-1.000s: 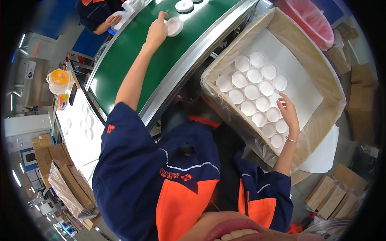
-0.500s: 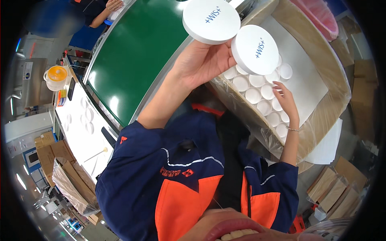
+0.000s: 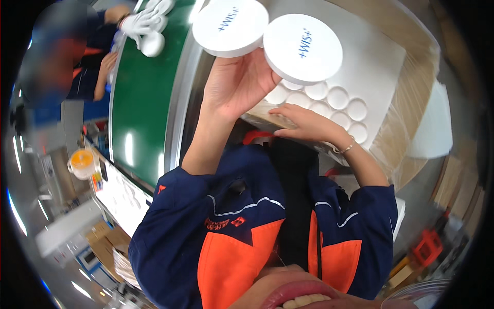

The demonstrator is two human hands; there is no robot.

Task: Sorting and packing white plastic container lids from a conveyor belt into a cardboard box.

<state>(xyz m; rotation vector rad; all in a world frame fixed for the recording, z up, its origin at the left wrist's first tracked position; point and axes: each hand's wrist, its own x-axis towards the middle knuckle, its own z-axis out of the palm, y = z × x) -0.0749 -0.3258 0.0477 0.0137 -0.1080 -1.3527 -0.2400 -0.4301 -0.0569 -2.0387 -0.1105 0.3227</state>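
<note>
Two white round plastic lids with blue print, one lid point(image 3: 231, 26) on the left and another lid point(image 3: 303, 49) on the right, are held side by side in my left hand point(image 3: 239, 87). The fingers behind them are partly hidden. Below and to the right, my right hand point(image 3: 309, 123) reaches over the near edge of a carton point(image 3: 427, 56), fingers stretched out and holding nothing visible. Rows of white round lids point(image 3: 338, 98) lie inside the carton on a white sheet point(image 3: 373, 56), close to that hand.
A green conveyor belt point(image 3: 149, 103) with a metal rail runs along my left. Across it a co-worker's gloved hand point(image 3: 136, 26) is beside several white round pieces point(image 3: 152, 44). A white table point(image 3: 121, 198) stands farther left, with a white and orange container point(image 3: 82, 164) near it.
The view has turned, bringing the co-worker's hands nearer. My left hand still holds both lids, now farther left in view. My right hand has moved left to the carton's near edge.
</note>
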